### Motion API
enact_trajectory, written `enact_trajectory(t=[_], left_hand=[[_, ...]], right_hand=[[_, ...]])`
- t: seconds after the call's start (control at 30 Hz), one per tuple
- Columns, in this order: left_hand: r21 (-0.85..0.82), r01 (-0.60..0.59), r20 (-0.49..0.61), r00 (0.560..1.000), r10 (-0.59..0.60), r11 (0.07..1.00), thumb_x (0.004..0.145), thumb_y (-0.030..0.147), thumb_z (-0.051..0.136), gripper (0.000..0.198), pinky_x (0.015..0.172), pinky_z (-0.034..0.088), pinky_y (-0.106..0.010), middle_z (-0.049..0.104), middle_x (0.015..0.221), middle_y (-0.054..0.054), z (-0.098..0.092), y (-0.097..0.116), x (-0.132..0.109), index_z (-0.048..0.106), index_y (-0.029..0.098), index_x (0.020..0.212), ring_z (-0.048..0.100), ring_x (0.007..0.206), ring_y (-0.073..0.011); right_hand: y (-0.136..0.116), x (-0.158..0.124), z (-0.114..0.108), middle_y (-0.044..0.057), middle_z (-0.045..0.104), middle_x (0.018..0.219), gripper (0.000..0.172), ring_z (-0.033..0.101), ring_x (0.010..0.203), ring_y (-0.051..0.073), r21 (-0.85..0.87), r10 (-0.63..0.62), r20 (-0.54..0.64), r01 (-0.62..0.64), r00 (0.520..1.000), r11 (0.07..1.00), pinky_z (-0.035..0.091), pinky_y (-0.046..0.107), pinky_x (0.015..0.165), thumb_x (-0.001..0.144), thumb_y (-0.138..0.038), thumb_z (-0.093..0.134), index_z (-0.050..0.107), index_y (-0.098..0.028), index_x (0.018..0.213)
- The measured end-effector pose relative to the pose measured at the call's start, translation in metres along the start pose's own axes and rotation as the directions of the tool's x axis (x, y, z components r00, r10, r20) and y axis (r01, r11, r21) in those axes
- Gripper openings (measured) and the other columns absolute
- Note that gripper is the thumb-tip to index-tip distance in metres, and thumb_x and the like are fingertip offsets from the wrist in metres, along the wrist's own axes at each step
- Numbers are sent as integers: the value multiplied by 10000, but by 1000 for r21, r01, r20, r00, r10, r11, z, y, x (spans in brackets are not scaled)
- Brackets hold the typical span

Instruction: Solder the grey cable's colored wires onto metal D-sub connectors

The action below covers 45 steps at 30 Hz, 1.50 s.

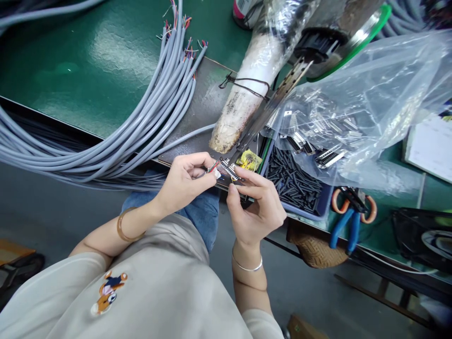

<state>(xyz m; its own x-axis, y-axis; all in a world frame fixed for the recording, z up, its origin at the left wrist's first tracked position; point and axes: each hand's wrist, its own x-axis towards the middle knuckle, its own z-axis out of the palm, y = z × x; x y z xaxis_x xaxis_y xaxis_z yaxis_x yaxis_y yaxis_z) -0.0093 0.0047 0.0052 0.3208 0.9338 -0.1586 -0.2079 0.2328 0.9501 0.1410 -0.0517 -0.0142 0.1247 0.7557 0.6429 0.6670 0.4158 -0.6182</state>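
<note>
My left hand (190, 181) is closed, its thumb and fingers pinching thin coloured wires (213, 166) with a whitish piece beside them. Just right of the fingertips is a small metal multi-pin connector (229, 169), its row of pins facing me. My right hand (256, 202) is closed in a pinch at the connector's right end, with the index finger touching or very near it. What lies between thumb and middle finger is too small to name. Above the connector slants a soldering iron (271, 102) with a perforated metal barrel, its tip end close to the connector.
A wrapped white tube (243, 99) hangs over the work spot. Grey cables (151, 113) with stripped ends lie left. Right are a blue tray (326, 202) of black sleeves, a plastic bag (374, 89) with connectors, and pliers (346, 228) with blue handles beside orange-handled scissors (370, 209).
</note>
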Motion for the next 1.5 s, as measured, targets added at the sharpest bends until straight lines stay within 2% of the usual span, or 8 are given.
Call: enact_trajectory(t=[0.23, 0.47, 0.8, 0.9, 1.1, 1.2, 1.37, 1.5], left_hand=[[-52, 4, 19, 1000, -3, 999, 709, 320, 858, 323, 402, 341, -164, 601, 677, 23, -1, 1, -1, 586, 147, 684, 395, 452, -19], [39, -93, -44, 995, 94, 995, 776, 281, 760, 209, 526, 427, -172, 608, 695, -8, 0, -4, -2, 623, 149, 689, 514, 608, -80], [75, -164, -14, 986, 165, 984, 790, 185, 692, 118, 561, 444, -180, 640, 724, -12, 2, 1, 1, 635, 142, 697, 530, 619, -82], [92, -143, -22, 989, 145, 985, 771, 211, 703, 133, 570, 459, -185, 635, 716, -14, 0, 2, 2, 624, 147, 686, 541, 635, -91], [118, -38, 21, 999, 36, 992, 773, 226, 706, 149, 477, 399, -180, 612, 705, -6, -5, 1, 2, 614, 145, 689, 458, 542, -62], [74, -38, 26, 999, 36, 997, 758, 228, 741, 168, 477, 409, -178, 619, 716, -4, -4, 1, 0, 608, 147, 694, 462, 543, -58], [102, -106, -31, 993, 110, 989, 791, 256, 765, 163, 491, 417, -194, 632, 710, -10, -1, -5, -7, 642, 159, 748, 503, 557, -76], [270, -212, -103, 963, 247, 939, 867, 252, 688, 139, 537, 432, -208, 624, 703, -18, 2, -13, -13, 643, 173, 762, 556, 630, -108]], right_hand=[[-3, 1, 0, 25, 778, 1055, 139, 760, 968, 187, 136, 181, 21, -182, 983, 974, 643, 343, 802, 861, -133, 747, 648, -230, 870], [-4, 3, 1, 19, 783, 1051, 145, 766, 944, 192, 62, 108, 3, -108, 994, 992, 640, 352, 788, 865, -125, 744, 647, -232, 863], [-4, 12, 3, -4, 786, 1029, 168, 762, 923, 184, -9, 44, -23, -45, 999, 999, 634, 347, 783, 839, -111, 778, 685, -246, 873], [-4, 11, 3, 0, 785, 1037, 170, 763, 929, 183, -27, 21, -19, -21, 1000, 999, 639, 340, 786, 835, -118, 782, 684, -251, 876], [1, -1, 4, 23, 793, 1081, 199, 768, 925, 170, -67, -61, -9, 60, 998, 996, 639, 303, 769, 836, -106, 769, 637, -244, 892], [0, -2, 4, 22, 794, 1052, 186, 766, 905, 163, -33, -28, -41, 27, 999, 999, 630, 298, 764, 843, -106, 763, 641, -236, 896], [-6, 3, 4, 15, 782, 990, 143, 762, 924, 174, 119, 189, -3, -187, 982, 975, 630, 319, 761, 879, -139, 734, 629, -229, 844], [-8, 4, 4, 9, 783, 994, 167, 757, 908, 164, 84, 128, -8, -126, 992, 988, 625, 311, 767, 860, -123, 752, 626, -229, 835]])
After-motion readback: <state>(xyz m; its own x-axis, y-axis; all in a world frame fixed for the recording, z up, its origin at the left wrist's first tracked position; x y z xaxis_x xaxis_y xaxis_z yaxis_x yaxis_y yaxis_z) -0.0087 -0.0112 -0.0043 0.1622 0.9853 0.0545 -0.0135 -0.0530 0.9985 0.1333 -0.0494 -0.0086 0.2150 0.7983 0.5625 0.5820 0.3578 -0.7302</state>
